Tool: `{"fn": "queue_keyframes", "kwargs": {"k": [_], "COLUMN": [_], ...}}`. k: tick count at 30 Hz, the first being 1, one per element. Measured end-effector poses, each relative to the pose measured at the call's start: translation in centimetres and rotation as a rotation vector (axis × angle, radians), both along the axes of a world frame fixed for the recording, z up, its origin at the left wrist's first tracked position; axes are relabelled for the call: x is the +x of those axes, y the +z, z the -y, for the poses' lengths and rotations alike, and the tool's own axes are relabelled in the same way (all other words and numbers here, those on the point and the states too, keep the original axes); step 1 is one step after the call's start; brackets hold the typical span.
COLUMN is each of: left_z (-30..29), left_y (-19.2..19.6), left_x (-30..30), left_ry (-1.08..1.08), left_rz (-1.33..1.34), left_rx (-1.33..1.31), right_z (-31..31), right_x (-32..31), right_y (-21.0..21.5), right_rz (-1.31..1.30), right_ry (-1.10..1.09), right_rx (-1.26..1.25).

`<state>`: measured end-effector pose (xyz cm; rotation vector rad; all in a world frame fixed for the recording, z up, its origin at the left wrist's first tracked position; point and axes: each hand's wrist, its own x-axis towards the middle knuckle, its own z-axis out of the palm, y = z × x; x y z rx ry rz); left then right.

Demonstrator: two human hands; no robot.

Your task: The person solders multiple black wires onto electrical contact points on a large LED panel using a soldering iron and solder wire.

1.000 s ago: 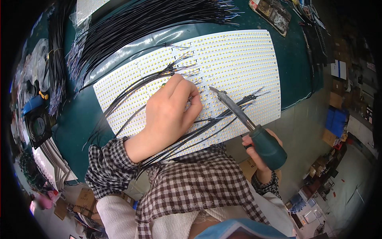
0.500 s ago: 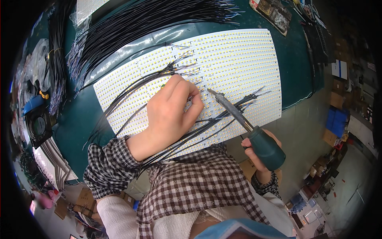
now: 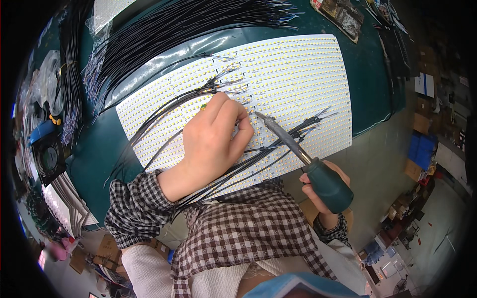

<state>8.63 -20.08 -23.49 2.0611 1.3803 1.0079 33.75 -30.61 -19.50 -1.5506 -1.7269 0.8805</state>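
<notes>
My left hand [image 3: 211, 134] rests over a white LED board [image 3: 308, 64] dotted with rows of yellow chips, thumb and fingers closed in a pinch. A thin black cable [image 3: 164, 146] runs in under this hand; the pinched end is mostly hidden. To the right, my right hand [image 3: 316, 196] is wrapped round the green handle of a soldering iron [image 3: 329, 186]. The iron's tip points up-left at the board, just right of my left fingertips; contact cannot be told. Soldered-looking black cables [image 3: 198, 92] reach the middle pads, and a loose cable bundle [image 3: 278, 144] lies across the board's near side.
Bundles of black cables [image 3: 174, 37] with bare ends lie behind the board on the green table [image 3: 92, 164]. A dirty soldering tray [image 3: 343, 20] sits at the far right. A small black fan [image 3: 49, 155] stands at the left, near a hanging cable bunch [image 3: 72, 94].
My right hand and the soldering iron have shifted slightly left, bringing the tip closer to my left fingertips. My left hand stays nearly still in its pinch.
</notes>
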Motion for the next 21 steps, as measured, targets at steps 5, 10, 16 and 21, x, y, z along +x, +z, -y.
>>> {"fn": "queue_keyframes", "kwargs": {"k": [5, 10, 16, 21], "left_z": [0.01, 0.03, -0.01, 0.0], "left_y": [0.12, 0.03, 0.06, 0.17], "left_x": [-0.01, -0.04, -0.03, -0.09], "left_ry": [-0.003, -0.003, -0.006, -0.007], "left_rz": [0.001, -0.001, 0.002, 0.002], "left_rx": [-0.004, 0.001, 0.002, -0.003], "right_z": [-0.05, 0.01, 0.07, -0.1], "right_x": [-0.13, -0.1, -0.24, -0.05], "right_y": [0.07, -0.06, -0.14, 0.1], "right_rz": [-0.012, -0.001, 0.023, 0.051], "right_ry": [-0.01, -0.011, -0.021, 0.015], "right_rx": [-0.035, -0.036, 0.002, -0.005]}}
